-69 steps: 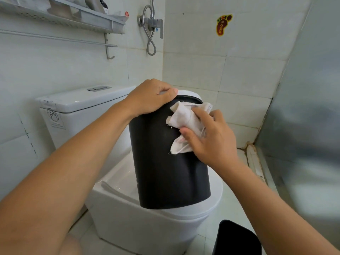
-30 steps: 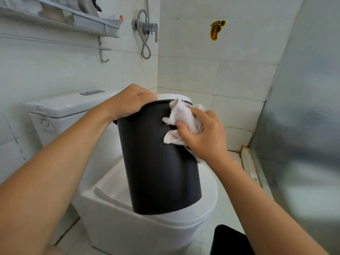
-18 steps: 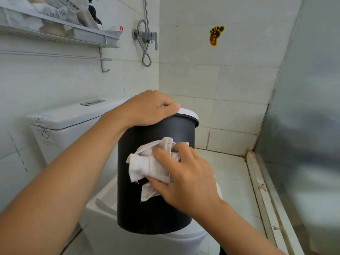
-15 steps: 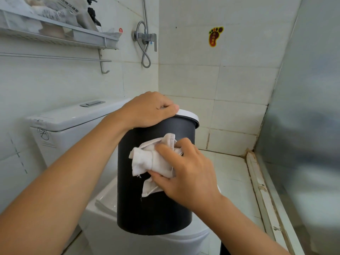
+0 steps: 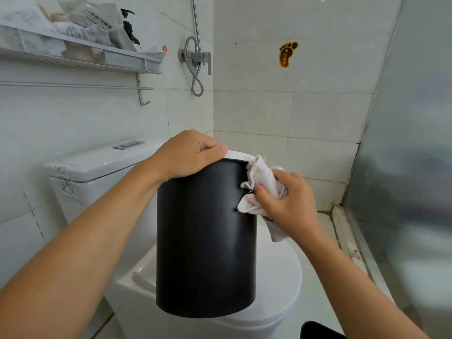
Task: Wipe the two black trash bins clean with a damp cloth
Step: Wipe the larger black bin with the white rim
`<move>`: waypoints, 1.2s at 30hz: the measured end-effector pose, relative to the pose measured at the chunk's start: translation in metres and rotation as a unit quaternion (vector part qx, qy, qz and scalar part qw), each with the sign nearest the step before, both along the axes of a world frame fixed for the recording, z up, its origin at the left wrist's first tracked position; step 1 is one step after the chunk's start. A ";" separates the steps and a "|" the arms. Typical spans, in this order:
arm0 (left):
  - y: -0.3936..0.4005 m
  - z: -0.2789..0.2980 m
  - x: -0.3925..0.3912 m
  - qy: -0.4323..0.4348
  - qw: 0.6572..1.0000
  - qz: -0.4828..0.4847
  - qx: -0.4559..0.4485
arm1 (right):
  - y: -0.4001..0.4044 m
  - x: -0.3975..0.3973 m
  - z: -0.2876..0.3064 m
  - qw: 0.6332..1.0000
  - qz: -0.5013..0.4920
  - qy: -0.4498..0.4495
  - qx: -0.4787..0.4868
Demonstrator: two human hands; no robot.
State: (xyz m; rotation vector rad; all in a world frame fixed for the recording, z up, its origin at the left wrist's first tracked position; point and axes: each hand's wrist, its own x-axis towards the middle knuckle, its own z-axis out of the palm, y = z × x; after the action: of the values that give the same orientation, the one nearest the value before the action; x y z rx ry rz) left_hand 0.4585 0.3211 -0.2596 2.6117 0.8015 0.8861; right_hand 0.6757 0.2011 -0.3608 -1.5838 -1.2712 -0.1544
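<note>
**Cloth at the upper right side of the bin**

Head view: one black trash bin (image 5: 205,241) stands on the closed toilet lid (image 5: 276,277). The left hand (image 5: 188,155) curls over the bin's white rim. The right hand (image 5: 286,201) grips one bunched white cloth (image 5: 259,177), pressed on the bin's upper right side. A second black object (image 5: 318,331) shows partly below the toilet.

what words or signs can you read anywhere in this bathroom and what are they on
"小心地滑": on the foot-shaped sticker on the back wall tile.
Print on the packets on the shelf: too blurred to read.
Label on the pump bottle: too small to read.
Crossed-circle mark and lines on the toilet tank: too faint to read.
</note>
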 end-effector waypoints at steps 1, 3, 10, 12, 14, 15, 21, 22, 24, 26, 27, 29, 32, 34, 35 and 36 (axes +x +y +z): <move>0.000 0.000 0.001 0.007 1.000 0.008 0.008 | 0.000 -0.003 -0.001 1.000 -0.001 0.001 0.004; 0.001 0.001 0.006 0.024 0.999 0.027 0.027 | -0.002 -0.018 0.002 1.000 -0.002 -0.024 0.018; 0.001 -0.001 0.002 -0.002 1.000 -0.024 -0.018 | -0.008 -0.074 0.014 0.967 0.035 -0.238 0.079; 0.002 0.000 0.001 0.000 0.999 -0.025 -0.029 | -0.007 -0.063 0.016 0.976 0.004 -0.206 0.069; 0.002 0.001 0.000 0.002 1.000 -0.007 -0.025 | -0.006 -0.048 0.018 0.986 -0.038 -0.164 0.018; 0.001 0.001 0.000 0.003 1.000 0.004 -0.022 | -0.006 -0.038 0.019 0.988 -0.058 -0.141 -0.015; -0.006 0.004 0.004 0.023 0.999 0.031 0.003 | -0.007 -0.030 0.027 0.989 -0.082 -0.109 -0.054; -0.006 0.003 0.006 0.024 0.999 0.035 0.007 | -0.009 -0.041 0.028 0.987 -0.071 -0.142 -0.023; -0.003 0.003 0.005 0.019 0.999 0.032 -0.002 | -0.011 -0.062 0.029 0.976 -0.030 -0.212 0.041; 0.000 0.002 0.000 0.000 0.999 0.015 -0.030 | -0.008 -0.072 0.028 0.968 0.019 -0.244 0.063; 0.001 0.001 -0.004 -0.010 0.999 0.004 -0.039 | -0.005 -0.071 0.026 0.968 0.036 -0.240 0.062; 0.004 0.000 -0.011 -0.023 0.999 -0.007 -0.038 | 0.000 -0.060 0.019 0.980 0.037 -0.190 0.047; 0.006 -0.003 -0.018 -0.024 0.999 0.002 -0.034 | 0.006 -0.034 0.005 0.996 0.011 -0.091 0.016; 0.006 -0.003 -0.021 -0.016 0.999 0.012 -0.036 | 0.006 -0.022 -0.006 0.999 0.015 -0.047 0.011; 0.006 -0.003 -0.022 -0.010 0.999 0.017 -0.035 | 0.005 -0.019 -0.011 0.999 0.021 -0.032 0.008; 0.006 -0.003 -0.023 -0.006 0.999 0.019 -0.035 | 0.005 -0.017 -0.017 0.999 0.026 -0.020 0.005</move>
State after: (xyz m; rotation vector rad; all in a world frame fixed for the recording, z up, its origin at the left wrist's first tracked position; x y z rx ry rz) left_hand 0.4357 0.3272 -0.2622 2.5370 0.8665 0.8675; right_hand 0.6585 0.2057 -0.3775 -1.5443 -1.3397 -0.1604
